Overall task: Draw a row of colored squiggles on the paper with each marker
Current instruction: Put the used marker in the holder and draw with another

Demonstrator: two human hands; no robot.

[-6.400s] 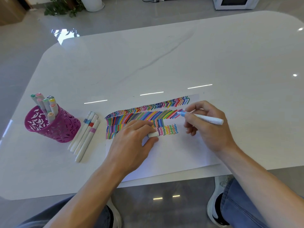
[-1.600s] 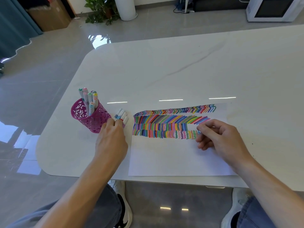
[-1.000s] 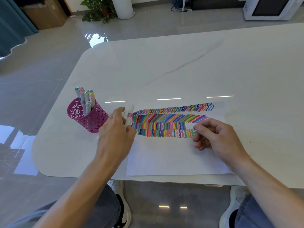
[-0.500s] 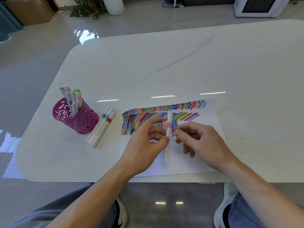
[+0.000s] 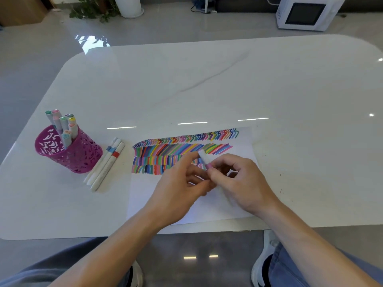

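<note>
The pink cup point(image 5: 68, 150) holds markers within reach, and three spare markers point(image 5: 105, 164) lie just beside it. Above the paper point(image 5: 157, 195), my left hand point(image 5: 178, 189) pinches the pink-banded marker point(image 5: 205, 160). My right hand point(image 5: 244, 183) pinches it too, probably to uncap it.

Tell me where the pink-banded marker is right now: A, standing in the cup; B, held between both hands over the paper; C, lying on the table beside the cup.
B: the left hand and right hand both pinch the pink-banded marker above the paper.
</note>
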